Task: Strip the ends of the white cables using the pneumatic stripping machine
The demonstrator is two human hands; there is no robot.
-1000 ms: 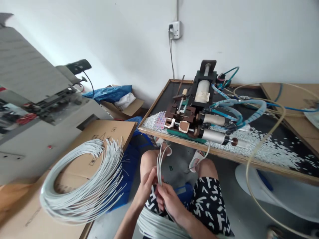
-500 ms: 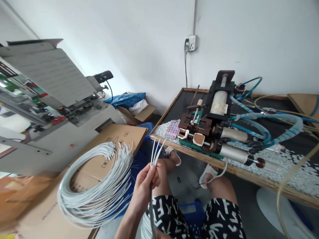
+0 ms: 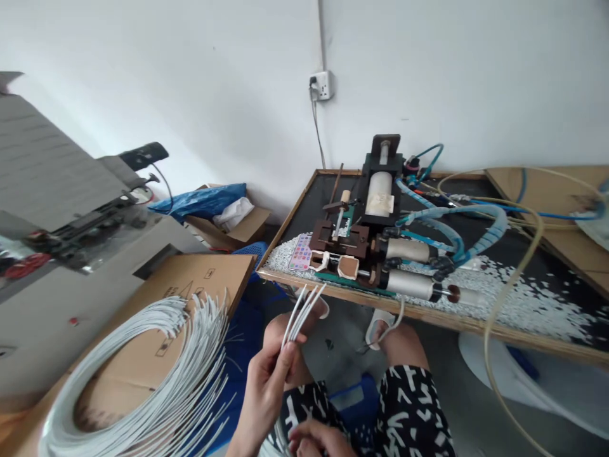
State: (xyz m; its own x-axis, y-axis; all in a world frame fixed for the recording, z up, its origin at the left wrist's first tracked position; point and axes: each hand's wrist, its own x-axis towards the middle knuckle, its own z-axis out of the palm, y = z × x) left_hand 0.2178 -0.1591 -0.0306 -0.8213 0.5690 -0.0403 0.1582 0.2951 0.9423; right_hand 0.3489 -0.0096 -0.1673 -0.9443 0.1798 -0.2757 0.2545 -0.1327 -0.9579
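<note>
My left hand [image 3: 272, 381] is closed round a few thin white cables [image 3: 301, 312]. Their free ends stick up past my thumb, fanned slightly, just short of the bench's front edge. Low in the picture, over my lap, my right hand [image 3: 320, 438] has its fingers curled and is partly cut off; whatever lies in it is hidden. More pale cable [image 3: 272, 444] shows between the hands at the bottom edge. Beyond the cable ends, a pneumatic machine [image 3: 379, 190] with clamp blocks and cylinders stands on the bench.
A large coil of white cables [image 3: 190, 381] lies on cardboard [image 3: 216, 270] at left, beside a grey machine [image 3: 47, 165]. The wooden-edged bench [image 3: 428, 315] carries a phone [image 3: 301, 252], white scraps [image 3: 528, 304] and air hoses [image 3: 495, 222]. An open carton [image 3: 250, 225] stands behind.
The view has swung right, so the bench appears farther left. My left hand still holds the cables, now tilted more to the right. My right hand shows more at the bottom.
</note>
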